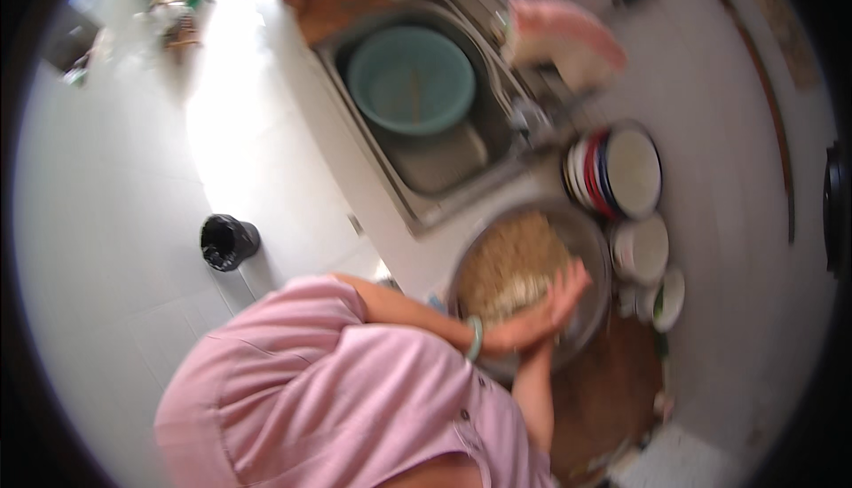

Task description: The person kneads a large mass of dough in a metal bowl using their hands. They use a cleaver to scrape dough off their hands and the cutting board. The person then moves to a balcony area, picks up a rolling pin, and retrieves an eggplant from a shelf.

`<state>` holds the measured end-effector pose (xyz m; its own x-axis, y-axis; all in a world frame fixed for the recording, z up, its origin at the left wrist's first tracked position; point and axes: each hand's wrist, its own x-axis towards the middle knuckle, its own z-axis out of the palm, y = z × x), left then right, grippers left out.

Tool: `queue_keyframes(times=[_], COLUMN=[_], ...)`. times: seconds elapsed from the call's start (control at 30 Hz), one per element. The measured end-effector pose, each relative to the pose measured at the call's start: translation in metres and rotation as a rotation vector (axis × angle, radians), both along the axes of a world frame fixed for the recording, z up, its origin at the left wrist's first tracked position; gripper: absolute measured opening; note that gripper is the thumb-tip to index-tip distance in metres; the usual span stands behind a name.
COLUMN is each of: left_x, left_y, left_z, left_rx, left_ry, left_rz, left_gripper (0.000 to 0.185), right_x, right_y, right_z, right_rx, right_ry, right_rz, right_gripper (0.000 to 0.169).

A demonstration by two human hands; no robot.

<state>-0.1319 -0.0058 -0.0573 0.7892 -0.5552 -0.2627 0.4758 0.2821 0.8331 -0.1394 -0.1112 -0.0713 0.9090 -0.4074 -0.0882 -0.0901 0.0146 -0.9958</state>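
Note:
A large round metal basin (pixel 602 288) on the counter holds a light brown, crumbly or minced mass (pixel 512 248), with a paler patch near my hands. Over the basin's near side, my left hand (pixel 516 336), with a pale green bangle (pixel 474 338) at its wrist, meets my right hand (pixel 564 298). The two overlap around the right wrist or palm. Spread fingers point away from me above the basin, seemingly the right hand's. Blur and overlap hide how the left fingers lie, and whether anything small is between the hands.
Left of the basin, a steel sink (pixel 439 162) holds a teal plastic bowl (pixel 413 82) below a faucet (pixel 529 119). Stacked enamel bowls (pixel 632 172), a white cup (pixel 642 248) and a smaller bowl (pixel 669 298) stand behind the basin. A black-lined bin (pixel 229 242) is on the floor.

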Motion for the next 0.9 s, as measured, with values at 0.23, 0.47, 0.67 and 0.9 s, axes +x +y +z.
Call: queue_keyframes(times=[0.23,0.47,0.67,0.9], left_x=[-0.005,-0.001,-0.001,-0.002], left_y=[-0.013,0.083,0.097,0.102], left_z=[-0.014,-0.009,-0.035,-0.043], left_rx=[0.275,0.784,1.100,1.079], left_ry=[-0.494,-1.085,-0.845,-0.784], left_rz=[0.078,0.417,0.580,0.489], left_gripper=[0.061,0.052,0.058,0.055], right_x=[-0.011,-0.045,0.044,0.150], right_y=[0.035,0.011,-0.116,-0.051], right_z=[0.002,-0.006,-0.063,-0.095], right_rx=[0.272,-0.045,-0.748,-0.444], right_ry=[-0.118,0.027,-0.074,0.062], right_rz=[-0.054,0.369,0.391,0.677], right_gripper=[0.064,0.052,0.050,0.044])
